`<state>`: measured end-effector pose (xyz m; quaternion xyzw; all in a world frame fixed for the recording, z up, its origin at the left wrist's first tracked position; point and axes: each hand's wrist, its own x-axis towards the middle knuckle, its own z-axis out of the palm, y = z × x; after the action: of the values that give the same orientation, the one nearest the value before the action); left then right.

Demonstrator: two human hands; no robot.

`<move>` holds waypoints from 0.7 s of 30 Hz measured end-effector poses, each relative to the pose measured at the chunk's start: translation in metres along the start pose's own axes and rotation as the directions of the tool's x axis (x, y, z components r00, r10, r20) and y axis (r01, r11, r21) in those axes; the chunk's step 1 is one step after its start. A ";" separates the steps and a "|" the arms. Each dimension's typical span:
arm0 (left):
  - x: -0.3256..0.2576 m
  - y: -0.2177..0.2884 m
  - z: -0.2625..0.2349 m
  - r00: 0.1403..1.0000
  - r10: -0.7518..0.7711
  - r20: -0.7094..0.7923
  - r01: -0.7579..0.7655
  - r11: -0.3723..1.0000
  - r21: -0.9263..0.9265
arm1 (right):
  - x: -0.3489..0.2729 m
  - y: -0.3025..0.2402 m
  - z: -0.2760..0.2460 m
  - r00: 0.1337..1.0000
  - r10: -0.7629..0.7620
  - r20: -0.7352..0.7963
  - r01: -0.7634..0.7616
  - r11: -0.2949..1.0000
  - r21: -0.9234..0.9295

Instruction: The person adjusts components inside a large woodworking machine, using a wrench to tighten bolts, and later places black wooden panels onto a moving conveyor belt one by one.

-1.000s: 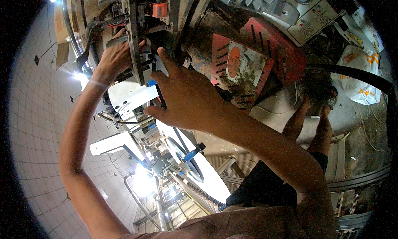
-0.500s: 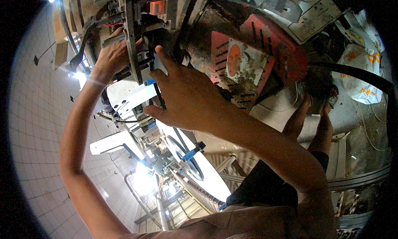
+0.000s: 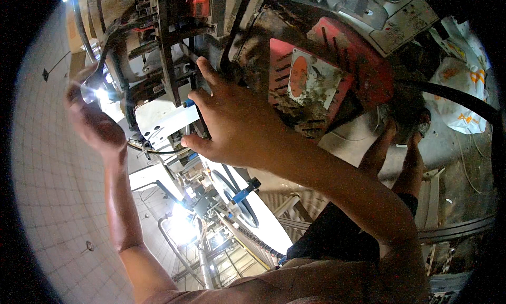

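Head view: right hand [image 3: 234, 117], grip spread wide beside white panel [image 3: 176, 123]; left hand [image 3: 97, 122] blurred, cannot tell grip.

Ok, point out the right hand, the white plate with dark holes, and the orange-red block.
Right hand [image 3: 237, 122], head view, back of the hand.
White plate [image 3: 176, 124], head view, bare face right of the holes.
Orange-red block [image 3: 199, 8], head view, its visible face.

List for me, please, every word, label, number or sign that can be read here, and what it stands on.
No text reads clearly.
White plate with orange oval on red slotted cover: too blurred.
Orange print on white bag: too blurred.
Grey machine panel: too small.
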<state>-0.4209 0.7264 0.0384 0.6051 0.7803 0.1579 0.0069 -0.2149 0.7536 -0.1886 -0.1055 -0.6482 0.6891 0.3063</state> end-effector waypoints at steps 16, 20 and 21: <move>0.006 0.053 0.054 0.983 0.055 0.174 -0.048 0.998 -0.046 | 0.001 -0.002 -0.012 0.993 0.076 0.087 -0.076 0.997 -0.003; 0.002 0.047 0.053 0.979 0.083 0.187 -0.080 0.997 -0.022 | 0.000 0.001 -0.006 0.997 0.050 0.052 -0.049 0.998 -0.030; -0.001 0.045 0.053 0.980 0.088 0.180 -0.088 0.996 -0.010 | 0.001 0.002 -0.002 0.999 0.037 0.037 -0.036 0.999 -0.041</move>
<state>-0.3679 0.7479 -0.0009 0.6508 0.7488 0.1033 0.0709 -0.2148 0.7558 -0.1905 -0.1105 -0.6654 0.6834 0.2793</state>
